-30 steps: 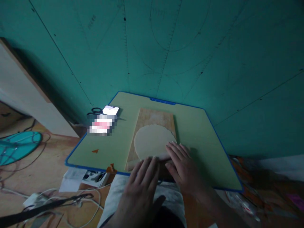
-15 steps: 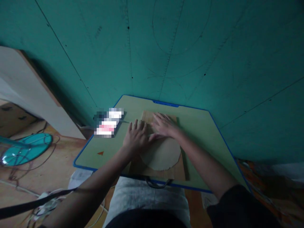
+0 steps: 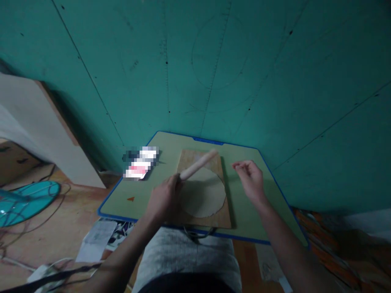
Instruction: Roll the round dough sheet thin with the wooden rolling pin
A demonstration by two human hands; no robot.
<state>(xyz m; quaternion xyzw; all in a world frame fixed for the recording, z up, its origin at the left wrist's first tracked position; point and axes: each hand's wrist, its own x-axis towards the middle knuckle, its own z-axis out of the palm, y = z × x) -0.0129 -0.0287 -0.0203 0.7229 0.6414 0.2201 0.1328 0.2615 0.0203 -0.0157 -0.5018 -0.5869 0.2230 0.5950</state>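
A flat, round sheet of dough (image 3: 205, 197) lies on a wooden board (image 3: 224, 215). My left hand (image 3: 163, 195) is wrapped around one end of a rolling pin (image 3: 198, 165), which slants up to the right over the dough's far left part. Off the board's right side, above the table, is my right hand (image 3: 252, 179). Its fingers are curled with their tips together in a pinch; whatever may be between them is too small to make out.
The board rests on a small blue-edged table (image 3: 244, 219) against a green wall (image 3: 137, 81). A blurred-out phone-like object (image 3: 141, 163) and a small orange triangle (image 3: 131, 199) are on the left. Cables (image 3: 18, 260) and a turquoise round base (image 3: 33, 199) are on the floor.
Both hands were over the far part of the dough. Now my left hand holds up the rolling pin by one end, and my right hand has moved away to the right, fingers curled.
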